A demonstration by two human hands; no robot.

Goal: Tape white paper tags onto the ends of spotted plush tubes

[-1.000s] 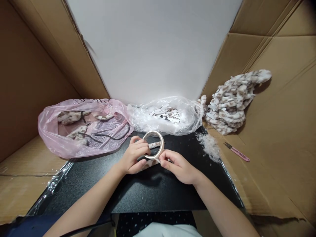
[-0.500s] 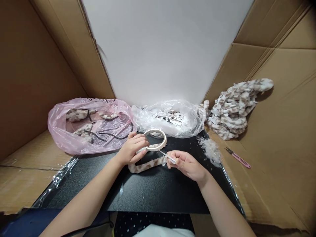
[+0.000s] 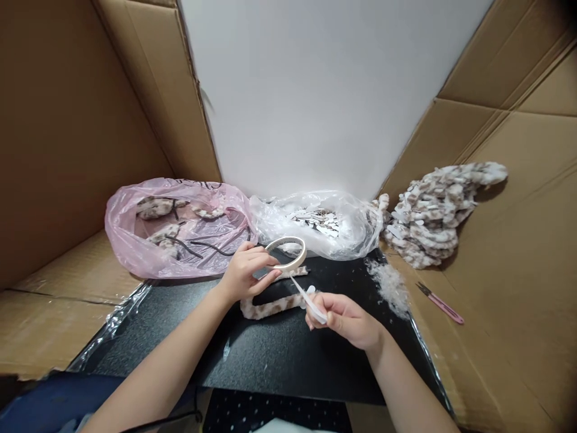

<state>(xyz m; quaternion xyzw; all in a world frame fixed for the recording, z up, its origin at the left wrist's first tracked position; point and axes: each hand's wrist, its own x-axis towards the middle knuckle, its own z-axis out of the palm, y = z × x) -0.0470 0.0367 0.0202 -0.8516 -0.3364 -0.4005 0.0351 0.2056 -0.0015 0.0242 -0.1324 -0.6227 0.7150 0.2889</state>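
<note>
- Tape roll (image 3: 295,263): held up over table (image 3: 180,337), mid, nearer the far edge. L hand (image 3: 247,270) grips its L rim, thumb vs fingers.
- Tape strip (image 3: 315,309): a length is out, end pinched in R hand (image 3: 345,319). Can't tell if it's cut free or joined to roll.
- Status: strip drawn, IMO; not laid on anything yet.
- Fluffy piece (image 3: 273,308): bent on table below roll, white tab (image 3: 311,290) at near-R end, just beside R hand.
- Further out: pink bag (image 3: 121,240) far L, see-thru bag (image 3: 270,222) mid, fluffy pile (image 3: 433,222) + snips (image 3: 444,307) R, approx.
</note>
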